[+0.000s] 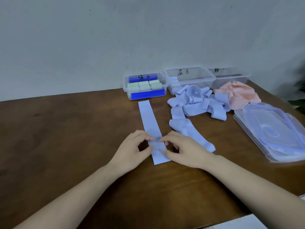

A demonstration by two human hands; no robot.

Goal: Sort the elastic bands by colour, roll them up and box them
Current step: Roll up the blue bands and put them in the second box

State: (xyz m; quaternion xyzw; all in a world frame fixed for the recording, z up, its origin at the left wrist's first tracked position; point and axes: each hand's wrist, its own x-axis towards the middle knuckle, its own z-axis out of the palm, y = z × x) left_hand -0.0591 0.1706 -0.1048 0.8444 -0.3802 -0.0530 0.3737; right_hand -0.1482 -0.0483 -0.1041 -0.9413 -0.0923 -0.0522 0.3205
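Note:
A flat light-blue elastic band (149, 119) lies stretched out on the brown table (66, 133), running away from me. My left hand (133, 149) and my right hand (184, 150) both pinch it near its close end, fingertips almost meeting over the band. A tangled heap of blue bands (196, 101) lies to the right, with a pile of pink bands (237, 94) behind it. At the back stand a clear box holding green rolls (145, 85), a middle box (189, 78) with a few blue rolls, and a third box (231, 78).
Stacked clear lids (272, 131) with blue seals lie at the right edge of the table. The wall rises right behind the boxes. A loose blue band (189, 131) trails beside my right hand. Green leaves show at the far right.

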